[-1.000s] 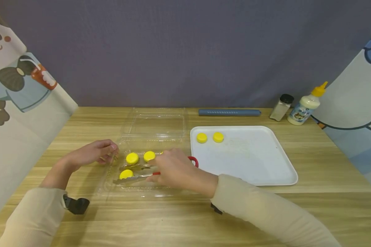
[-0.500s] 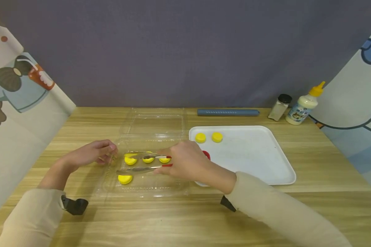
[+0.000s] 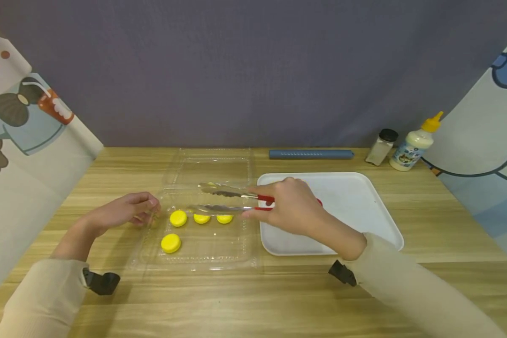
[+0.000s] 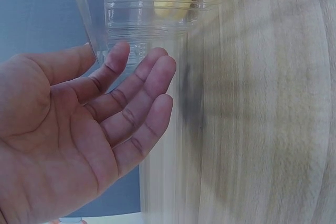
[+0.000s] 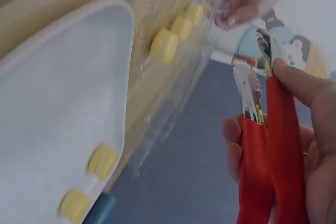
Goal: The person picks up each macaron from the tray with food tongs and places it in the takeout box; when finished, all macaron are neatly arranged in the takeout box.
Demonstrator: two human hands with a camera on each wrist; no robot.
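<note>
My left hand [image 3: 131,209] pinches the left rim of a clear plastic container [image 4: 147,11] between thumb and index finger, the other fingers loosely bent. Lying open, the container holds several yellow macarons [image 3: 171,243], most of them in the far row. My right hand [image 3: 295,206] grips red-handled metal tongs [image 5: 275,145] above the container's right side and the tray's left edge. The tongs' tips are apart, with nothing visible between them. Two more macarons [image 5: 103,161] sit on the white tray [image 3: 342,234]; in the head view the right hand hides them.
Behind the tray lies a blue-grey bar [image 3: 311,154]. A black-capped jar [image 3: 380,149] and a yellow-tipped squeeze bottle [image 3: 411,150] stand at the back right. The container's clear lid [image 3: 213,166] is folded back towards the dark cloth wall.
The right hand has lifted the tongs from around the near macaron and moved right and away towards the tray. That macaron stays in the container. The left hand has hardly moved.
</note>
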